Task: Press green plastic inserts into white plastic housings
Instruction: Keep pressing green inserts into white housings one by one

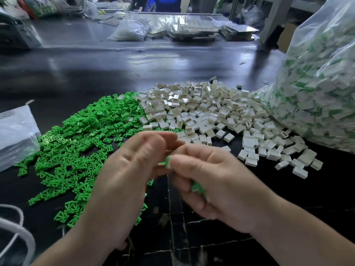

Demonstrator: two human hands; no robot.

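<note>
Starting at my far left, a clear bag [15,131] lies crumpled on the black table [96,64], with a white cord [17,227] looping below it near the edge. Next comes the heap of green inserts [76,143], spread wide and running under my left forearm. My left hand [130,169] hangs above the near side of that heap, its back toward me, fingers curled inward and their tips meeting those of my right hand. A pale sliver shows at its fingertips, but blur and my own knuckles hide it, so I cannot tell what it grips. Between the two hands a single insert [167,162] stands on edge, pinched by the thumb and forefinger of my right hand [217,181]. That hand's other fingers are curled round more green pieces [197,189] tucked in the palm. Both hands are lifted off the table. Behind them and to the right lies the heap of white housings [211,112], touching the green heap at its left margin. Furthest right a large clear sack [317,83] of white-and-green parts leans in, its foot touching the housings. Along the table's far side lie more bags and trays [192,29], too blurred to name.
</note>
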